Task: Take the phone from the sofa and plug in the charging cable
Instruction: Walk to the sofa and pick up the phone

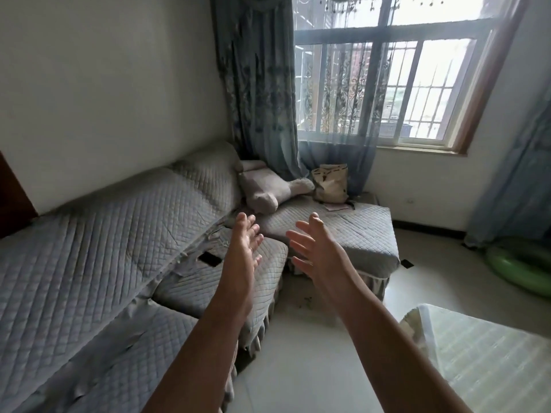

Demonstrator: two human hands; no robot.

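A black phone [210, 259] lies flat on a grey quilted sofa [104, 248], at the back of a seat cushion near the backrest. My left hand [244, 245] is stretched out in the air just right of the phone, fingers apart, holding nothing. My right hand [313, 248] is raised beside it, palm turned left, fingers spread and empty. No charging cable shows clearly in this view.
A pale plush toy [268, 186] and a cream bag [331, 183] sit on the sofa's corner section by the curtained window. A small dark object [407, 263] lies on the tiled floor. A green inflatable ring [521, 266] rests at right. A covered table [483, 359] stands at lower right.
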